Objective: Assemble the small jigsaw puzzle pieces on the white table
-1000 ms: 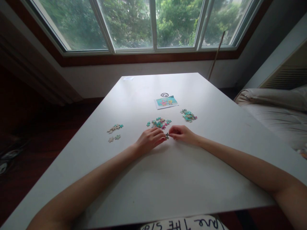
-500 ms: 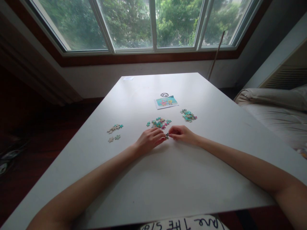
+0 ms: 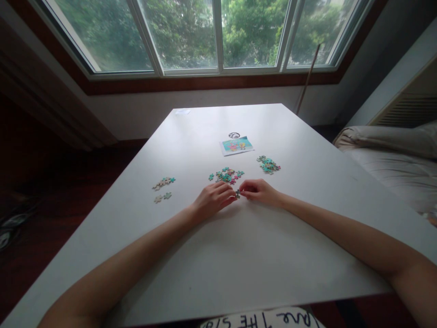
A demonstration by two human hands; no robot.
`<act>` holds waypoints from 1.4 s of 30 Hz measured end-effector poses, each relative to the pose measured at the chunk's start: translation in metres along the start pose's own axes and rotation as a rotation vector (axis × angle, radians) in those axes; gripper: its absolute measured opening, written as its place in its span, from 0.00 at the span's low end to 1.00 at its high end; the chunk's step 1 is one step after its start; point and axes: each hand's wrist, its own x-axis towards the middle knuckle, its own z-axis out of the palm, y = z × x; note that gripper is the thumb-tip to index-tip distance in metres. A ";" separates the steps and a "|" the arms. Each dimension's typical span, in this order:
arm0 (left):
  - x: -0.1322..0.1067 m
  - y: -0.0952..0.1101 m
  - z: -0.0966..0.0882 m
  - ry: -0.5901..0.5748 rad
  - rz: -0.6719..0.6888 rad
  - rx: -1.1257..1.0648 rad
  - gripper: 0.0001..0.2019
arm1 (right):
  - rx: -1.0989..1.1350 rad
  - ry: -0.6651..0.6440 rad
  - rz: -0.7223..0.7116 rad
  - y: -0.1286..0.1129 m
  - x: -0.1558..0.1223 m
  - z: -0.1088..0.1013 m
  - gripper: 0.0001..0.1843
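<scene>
At the left of the smooth white counter (image 3: 191, 282), we see a cluster of flat, beige-and-teal, knobbed jigsaw pieces (image 3: 164, 183). Next comes our left hand (image 3: 215, 197), its fingers brought narrow on one small, dark, multi-coloured, knobbed jigsaw piece (image 3: 238, 194), with a loose pile of teal, pink and yellow jigsaw pieces (image 3: 226, 175) just beyond. That small piece sits between our two hands; we judge it very light, stiff and thin, probably card, hardly slippery, though its knobs could bend or fray if forced. We would pinch it by opposite edges, leaving the knobs free. Our right hand (image 3: 257, 190) is curled narrow at its right edge; we cannot tell whether it grips. Farthest right lies a heaped, mostly teal pile of jigsaw pieces (image 3: 269, 166).
</scene>
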 end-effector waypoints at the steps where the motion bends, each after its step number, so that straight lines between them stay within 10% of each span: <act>1: 0.000 0.000 0.000 -0.001 0.000 0.002 0.05 | -0.001 -0.001 -0.004 0.001 0.000 0.000 0.15; 42: 0.001 -0.001 0.000 -0.035 0.024 -0.040 0.08 | -0.082 -0.001 -0.030 0.004 0.003 0.000 0.17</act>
